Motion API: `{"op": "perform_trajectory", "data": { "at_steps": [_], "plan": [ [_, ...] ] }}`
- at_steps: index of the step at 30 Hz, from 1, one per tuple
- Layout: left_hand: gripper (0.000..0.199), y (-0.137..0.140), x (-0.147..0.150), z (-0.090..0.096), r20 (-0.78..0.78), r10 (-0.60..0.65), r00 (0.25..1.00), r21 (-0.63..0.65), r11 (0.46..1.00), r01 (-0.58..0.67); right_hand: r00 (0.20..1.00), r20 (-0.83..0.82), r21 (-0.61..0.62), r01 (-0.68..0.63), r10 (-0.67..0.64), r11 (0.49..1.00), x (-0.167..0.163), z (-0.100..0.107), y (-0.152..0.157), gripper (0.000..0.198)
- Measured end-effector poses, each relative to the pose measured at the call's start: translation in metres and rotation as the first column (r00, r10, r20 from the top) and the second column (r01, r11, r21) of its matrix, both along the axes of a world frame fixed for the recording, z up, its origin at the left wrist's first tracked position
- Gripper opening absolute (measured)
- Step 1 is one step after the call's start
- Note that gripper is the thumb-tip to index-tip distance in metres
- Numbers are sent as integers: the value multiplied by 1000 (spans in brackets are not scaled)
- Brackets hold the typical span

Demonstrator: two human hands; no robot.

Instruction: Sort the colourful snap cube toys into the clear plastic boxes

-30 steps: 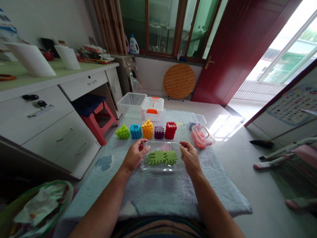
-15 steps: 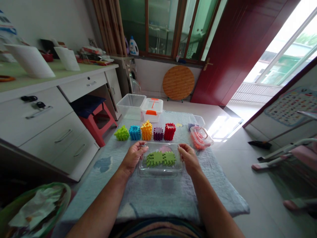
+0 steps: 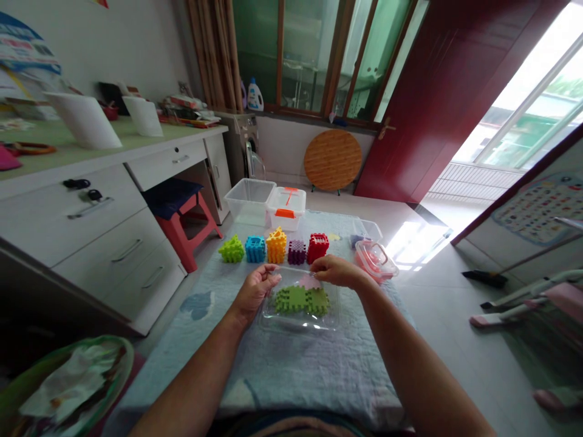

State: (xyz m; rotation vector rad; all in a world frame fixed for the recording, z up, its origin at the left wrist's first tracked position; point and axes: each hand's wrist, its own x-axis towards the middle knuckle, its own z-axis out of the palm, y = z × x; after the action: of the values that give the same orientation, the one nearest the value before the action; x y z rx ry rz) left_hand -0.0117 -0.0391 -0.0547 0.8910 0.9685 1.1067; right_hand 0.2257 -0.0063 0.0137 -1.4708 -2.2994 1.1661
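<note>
In the head view, the left hand [image 3: 257,294] is pinched on the far left corner of a clear rectangular plastic container [image 3: 300,326], while the right hand [image 3: 337,271] has bent fingers at its far right edge, though whether they grip cannot be told. Between the hands and slightly nearer the body, flat green notched pieces [image 3: 298,300] show within the container; beyond the hands stand notched lime-green [image 3: 232,249], blue [image 3: 255,249], yellow [image 3: 276,247], purple [image 3: 297,252] and red blocks [image 3: 317,244] on the cloth-covered table [image 3: 291,370].
</note>
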Motion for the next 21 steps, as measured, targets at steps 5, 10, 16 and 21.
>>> {"op": "perform_trajectory", "data": {
  "at_steps": [5, 10, 16, 21],
  "plan": [
    [49, 1, 2, 2, 15, -62, 998, 15, 998, 62, 990, -132, -345, 11, -60, 938, 4, -1, 2, 6],
    [48, 4, 3, 3, 6, -120, 993, 31, 992, 120, 944, -305, -461, -28, -128, 887, 5, -13, -6, 15],
    [45, 5, 1, 3, 12, -154, 988, 27, 988, 154, 885, -428, -523, -78, -183, 849, 12, -20, -17, 19],
    [43, 5, -1, 0, 38, -172, 984, 12, 985, 172, 871, -439, -548, -66, -220, 834, 11, -21, -19, 18]
  ]
}}
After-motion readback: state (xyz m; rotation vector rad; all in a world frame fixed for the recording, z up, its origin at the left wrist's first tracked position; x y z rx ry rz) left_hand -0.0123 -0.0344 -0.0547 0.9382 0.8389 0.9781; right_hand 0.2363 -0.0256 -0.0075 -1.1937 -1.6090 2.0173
